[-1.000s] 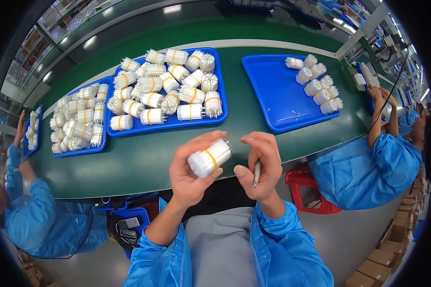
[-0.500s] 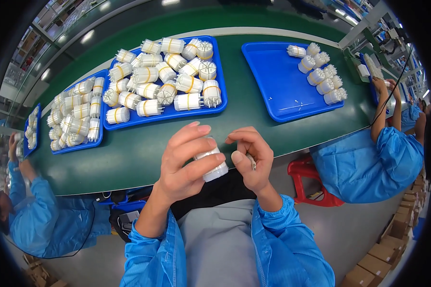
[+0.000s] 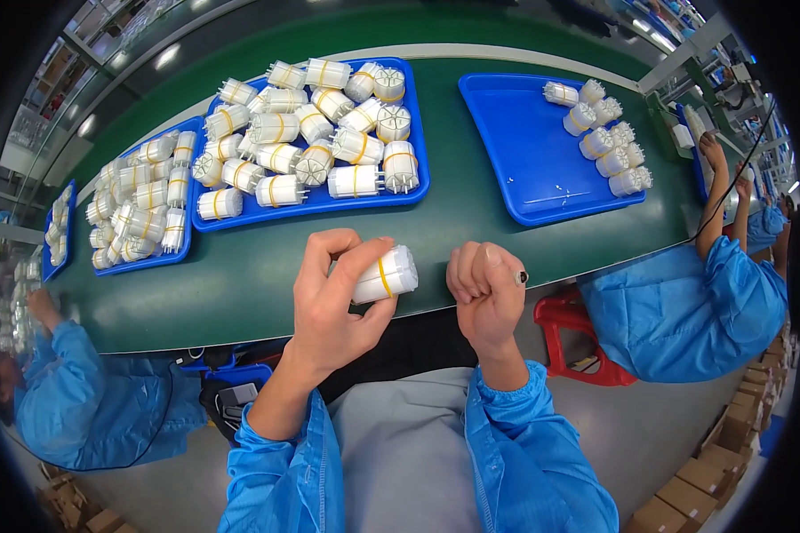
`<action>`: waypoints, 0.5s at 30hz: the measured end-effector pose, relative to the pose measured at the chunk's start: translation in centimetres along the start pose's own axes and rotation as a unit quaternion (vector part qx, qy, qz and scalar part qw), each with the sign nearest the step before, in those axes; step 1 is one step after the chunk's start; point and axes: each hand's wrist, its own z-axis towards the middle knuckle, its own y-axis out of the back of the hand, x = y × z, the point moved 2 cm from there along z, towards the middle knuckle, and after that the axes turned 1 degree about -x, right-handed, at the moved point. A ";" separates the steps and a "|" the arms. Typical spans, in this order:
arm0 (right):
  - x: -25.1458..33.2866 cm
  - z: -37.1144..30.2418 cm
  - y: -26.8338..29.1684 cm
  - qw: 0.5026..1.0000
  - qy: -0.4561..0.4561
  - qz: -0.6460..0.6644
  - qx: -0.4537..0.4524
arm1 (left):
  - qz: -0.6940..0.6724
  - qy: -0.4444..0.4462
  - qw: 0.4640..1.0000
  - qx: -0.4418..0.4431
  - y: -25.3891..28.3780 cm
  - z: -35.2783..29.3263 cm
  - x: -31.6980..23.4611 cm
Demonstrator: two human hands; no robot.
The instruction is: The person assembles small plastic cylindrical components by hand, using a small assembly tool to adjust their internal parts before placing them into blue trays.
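My left hand (image 3: 333,306) is closed around a white cylindrical bundle (image 3: 384,277) with a yellow band about its middle. The bundle lies nearly sideways over the table's near edge, one end pointing right. A short way to its right, apart from it, my right hand (image 3: 487,298) is curled up with the fingers folded in. A small dark, metallic piece (image 3: 520,277) shows at that hand's outer side; its kind is too small to tell.
A blue tray (image 3: 329,211) heaped with similar banded bundles stands ahead, with another full blue tray (image 3: 144,264) to its left. At the right, a blue tray (image 3: 529,160) holds several bundles. Co-workers in blue sit at both sides; a red stool (image 3: 564,342) stands at right.
My left hand has turned the bundle from tilted to nearly sideways, so its yellow band now shows. My right hand has moved slightly right and its fingers have curled in tighter.
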 end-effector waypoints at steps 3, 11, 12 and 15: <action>0.1 -0.1 -0.1 1.000 -0.004 -0.010 -0.007 | 0.000 0.021 1.000 -0.010 0.1 -0.1 -0.2; -0.1 0.0 0.2 1.000 -0.008 0.024 -0.008 | -0.023 0.092 0.995 -0.005 0.3 -0.2 -0.8; 0.0 -0.1 0.1 1.000 -0.008 0.024 -0.008 | -0.040 0.106 0.994 -0.009 0.1 -0.4 -0.6; 0.3 -0.1 -0.1 0.998 0.006 0.058 0.004 | -0.099 0.140 0.985 0.003 -0.1 -0.9 -0.2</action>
